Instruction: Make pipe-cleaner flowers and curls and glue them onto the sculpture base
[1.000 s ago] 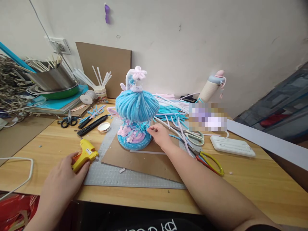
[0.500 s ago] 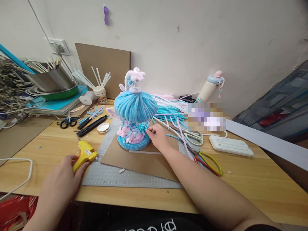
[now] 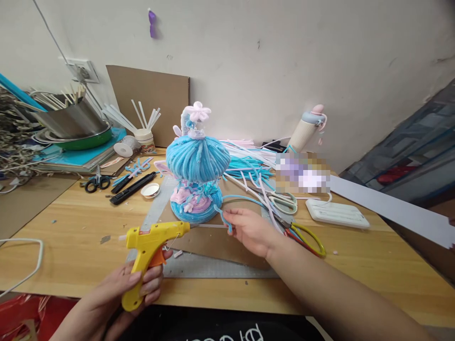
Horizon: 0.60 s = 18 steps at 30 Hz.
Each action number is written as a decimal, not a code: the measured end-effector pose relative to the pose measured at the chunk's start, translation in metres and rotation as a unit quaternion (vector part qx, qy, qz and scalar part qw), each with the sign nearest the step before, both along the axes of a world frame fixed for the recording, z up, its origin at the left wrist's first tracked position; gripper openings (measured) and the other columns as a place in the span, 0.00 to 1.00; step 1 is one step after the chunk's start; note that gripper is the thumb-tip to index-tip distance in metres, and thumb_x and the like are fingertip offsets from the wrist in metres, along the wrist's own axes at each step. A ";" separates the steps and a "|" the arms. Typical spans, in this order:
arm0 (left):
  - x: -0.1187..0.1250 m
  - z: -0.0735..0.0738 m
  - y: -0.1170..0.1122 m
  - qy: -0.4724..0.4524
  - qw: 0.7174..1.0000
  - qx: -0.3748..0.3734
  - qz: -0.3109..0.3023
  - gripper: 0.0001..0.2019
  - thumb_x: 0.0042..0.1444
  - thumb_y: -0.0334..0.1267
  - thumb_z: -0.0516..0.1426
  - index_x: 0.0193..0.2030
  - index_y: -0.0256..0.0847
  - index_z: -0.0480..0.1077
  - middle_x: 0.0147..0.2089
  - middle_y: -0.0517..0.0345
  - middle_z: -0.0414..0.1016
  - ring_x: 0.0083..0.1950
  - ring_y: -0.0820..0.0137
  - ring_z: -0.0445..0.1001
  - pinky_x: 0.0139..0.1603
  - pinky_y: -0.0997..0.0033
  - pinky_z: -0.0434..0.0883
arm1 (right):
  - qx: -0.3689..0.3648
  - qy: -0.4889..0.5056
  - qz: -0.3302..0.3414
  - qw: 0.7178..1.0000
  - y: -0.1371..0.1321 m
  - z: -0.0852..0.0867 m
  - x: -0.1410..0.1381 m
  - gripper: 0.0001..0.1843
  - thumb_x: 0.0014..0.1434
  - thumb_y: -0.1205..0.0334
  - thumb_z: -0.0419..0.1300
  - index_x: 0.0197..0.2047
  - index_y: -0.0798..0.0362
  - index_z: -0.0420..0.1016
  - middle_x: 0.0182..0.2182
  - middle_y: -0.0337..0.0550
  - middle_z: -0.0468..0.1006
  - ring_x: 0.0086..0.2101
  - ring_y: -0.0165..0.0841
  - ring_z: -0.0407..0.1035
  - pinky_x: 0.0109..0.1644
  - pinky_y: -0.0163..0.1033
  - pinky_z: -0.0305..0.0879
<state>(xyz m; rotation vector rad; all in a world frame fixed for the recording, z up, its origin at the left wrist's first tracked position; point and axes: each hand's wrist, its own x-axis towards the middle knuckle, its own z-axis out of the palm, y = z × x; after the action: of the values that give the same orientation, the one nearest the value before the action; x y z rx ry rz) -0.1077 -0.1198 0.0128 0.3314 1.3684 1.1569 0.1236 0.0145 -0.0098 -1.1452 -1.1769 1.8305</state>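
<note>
My left hand is wrapped round the handle of a yellow glue gun, whose nozzle points right. In my right hand a short piece of light blue pipe cleaner is pinched between thumb and fingers, just right of the nozzle. Behind both stands a fuzzy pipe-cleaner model with a blue domed roof, a pink flower on top and a round blue base. It rests on a sheet of brown cardboard over a grey cutting mat. My right hand is apart from the model.
Scissors with yellow and red handles, cream-handled scissors and loose pipe cleaners lie to the right. A white power strip is farther right. On the left are black scissors, a black cutter and a round lid.
My left hand has raised the glue gun from the table and swung its nozzle rightward. My right hand has drawn back from the model's base and now shows a blue pipe-cleaner piece.
</note>
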 end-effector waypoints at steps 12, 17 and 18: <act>0.029 -0.024 -0.012 0.252 0.944 0.207 -0.056 0.21 0.50 0.58 0.56 0.36 0.42 0.77 0.32 0.53 0.77 0.33 0.66 0.72 0.36 0.71 0.71 | -0.253 0.346 0.064 0.901 -0.055 0.000 -0.001 0.08 0.53 0.66 0.65 0.35 0.61 0.75 0.35 0.42 0.68 0.30 0.25 0.59 0.33 0.32 0.54; 0.017 -0.038 -0.017 0.276 0.912 0.289 -0.093 0.14 0.54 0.49 0.56 0.42 0.48 0.77 0.38 0.54 0.80 0.39 0.62 0.77 0.40 0.69 0.75 | -0.255 0.375 0.059 0.889 -0.062 -0.001 -0.001 0.07 0.53 0.66 0.64 0.34 0.62 0.74 0.35 0.42 0.66 0.29 0.24 0.56 0.33 0.31 0.53; 0.016 -0.039 -0.016 0.277 0.909 0.298 -0.096 0.13 0.55 0.48 0.56 0.42 0.49 0.77 0.38 0.55 0.80 0.40 0.63 0.77 0.41 0.69 0.75 | -0.254 0.380 0.061 0.887 -0.062 -0.002 -0.001 0.06 0.53 0.66 0.64 0.34 0.62 0.74 0.34 0.41 0.66 0.29 0.24 0.55 0.33 0.31 0.53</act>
<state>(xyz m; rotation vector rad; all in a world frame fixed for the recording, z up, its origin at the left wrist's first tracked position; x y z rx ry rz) -0.0913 -0.1359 -0.0258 1.2889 1.3808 1.3515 0.1231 -0.0478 -0.0115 -0.4753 -0.3206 2.4367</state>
